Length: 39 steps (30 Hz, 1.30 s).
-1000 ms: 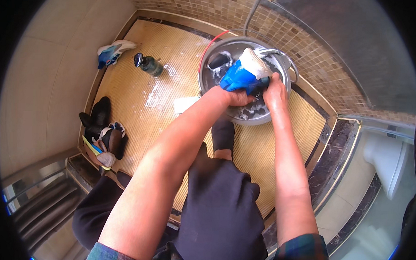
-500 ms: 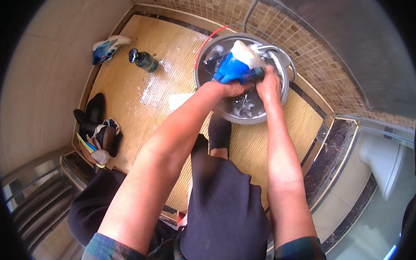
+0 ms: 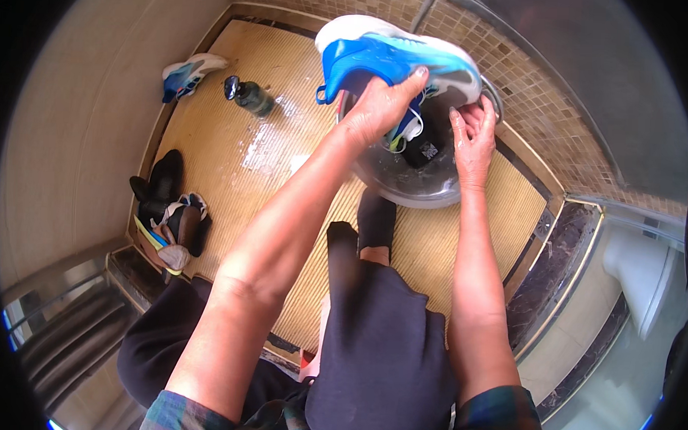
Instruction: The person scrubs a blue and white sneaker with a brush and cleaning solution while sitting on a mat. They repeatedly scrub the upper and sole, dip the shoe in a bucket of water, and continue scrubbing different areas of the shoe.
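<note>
Two hands work here: your left hand [image 3: 387, 106] grips the blue-and-white shoe [image 3: 391, 54] at its opening, above the grey basin [image 3: 413, 196]; your right hand [image 3: 475, 144] waits by the toe, fingers parted, contact unclear. Should wet material slip from that single sure hold, the shoe could drop, splashing the mat [image 3: 211, 127].

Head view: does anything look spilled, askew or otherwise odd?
Yes: wet, whitish streaks mark the yellow mat near the pump bottle. They look odd because they lie outside the grey basin, perhaps as splashes. The blue-and-white shoe in the left hand has its laces hanging loose. I see no clear damage.
</note>
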Available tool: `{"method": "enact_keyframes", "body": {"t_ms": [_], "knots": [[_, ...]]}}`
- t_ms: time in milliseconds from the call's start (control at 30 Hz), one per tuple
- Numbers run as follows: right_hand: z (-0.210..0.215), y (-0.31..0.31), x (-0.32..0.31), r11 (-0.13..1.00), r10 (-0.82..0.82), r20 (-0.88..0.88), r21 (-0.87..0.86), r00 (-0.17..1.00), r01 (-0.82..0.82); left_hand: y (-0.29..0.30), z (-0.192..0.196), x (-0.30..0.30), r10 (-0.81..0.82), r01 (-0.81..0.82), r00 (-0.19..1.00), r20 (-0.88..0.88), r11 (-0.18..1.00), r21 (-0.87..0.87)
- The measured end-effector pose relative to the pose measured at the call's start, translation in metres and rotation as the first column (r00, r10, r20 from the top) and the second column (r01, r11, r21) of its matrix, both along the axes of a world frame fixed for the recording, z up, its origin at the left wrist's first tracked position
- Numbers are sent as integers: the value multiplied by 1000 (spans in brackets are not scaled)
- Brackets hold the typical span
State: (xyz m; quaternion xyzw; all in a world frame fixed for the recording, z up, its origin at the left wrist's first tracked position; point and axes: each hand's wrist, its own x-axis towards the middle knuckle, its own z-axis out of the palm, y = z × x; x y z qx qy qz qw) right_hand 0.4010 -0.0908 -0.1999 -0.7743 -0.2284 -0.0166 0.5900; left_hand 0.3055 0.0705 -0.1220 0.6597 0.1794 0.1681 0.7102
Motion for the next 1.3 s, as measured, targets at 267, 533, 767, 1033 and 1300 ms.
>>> {"method": "enact_keyframes", "body": {"t_ms": [267,533,767,1033,1300], "knots": [[-23,-3,12,865,175,-45,-470,984,-175,26,18,-3,251,1,942,221,660,-751],[-20,0,7,727,249,119,-679,961,-104,70,28,-68,416,119,867,276,366,-923],[46,38,-62,937,152,443,-348,883,13,75,-11,-190,563,129,775,287,304,-944],[16,116,-186,607,780,280,-560,560,-565,44,-94,-295,801,68,598,15,-33,-997],[-69,129,-183,416,883,302,-858,358,-301,41,-133,-298,836,-200,491,-245,-165,-966]]}}
